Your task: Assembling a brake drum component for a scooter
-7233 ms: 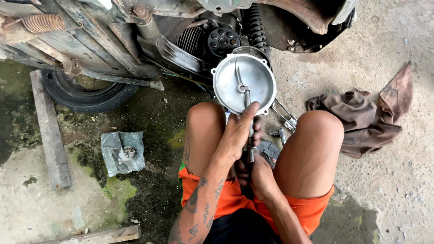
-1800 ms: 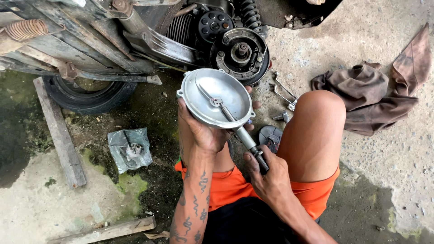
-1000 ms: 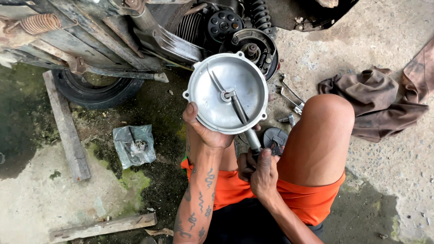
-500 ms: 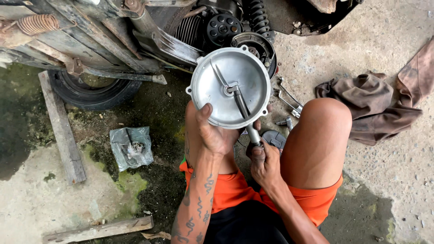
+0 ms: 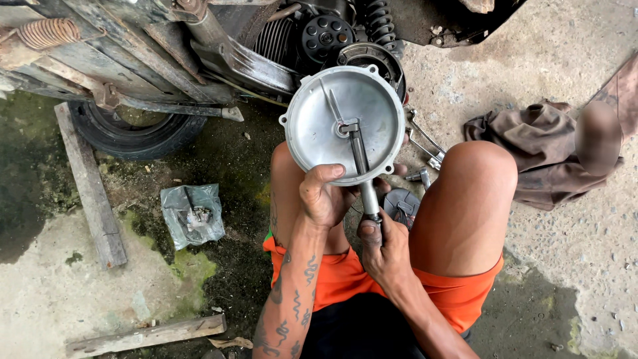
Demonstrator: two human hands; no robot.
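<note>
Left hand (image 5: 323, 199) clamps round cover (image 5: 345, 123) at 6 o'clock; right hand (image 5: 383, 246) fist-tight on tool handle (image 5: 369, 199), working centre fastener; next needs steady turning.

1. The shorts (image 5: 345, 282) are bright orange and end above the knees, leaving both legs bare below.
2. A black garment (image 5: 362, 329) shows at the waist, just above the shorts.
3. The left forearm (image 5: 292, 299) is bare, with no sleeve, and carries dark curling tattoo marks from below the wrist down its length.
4. The right forearm (image 5: 425, 312) is bare too.
5. Both hands wear no gloves.
</note>
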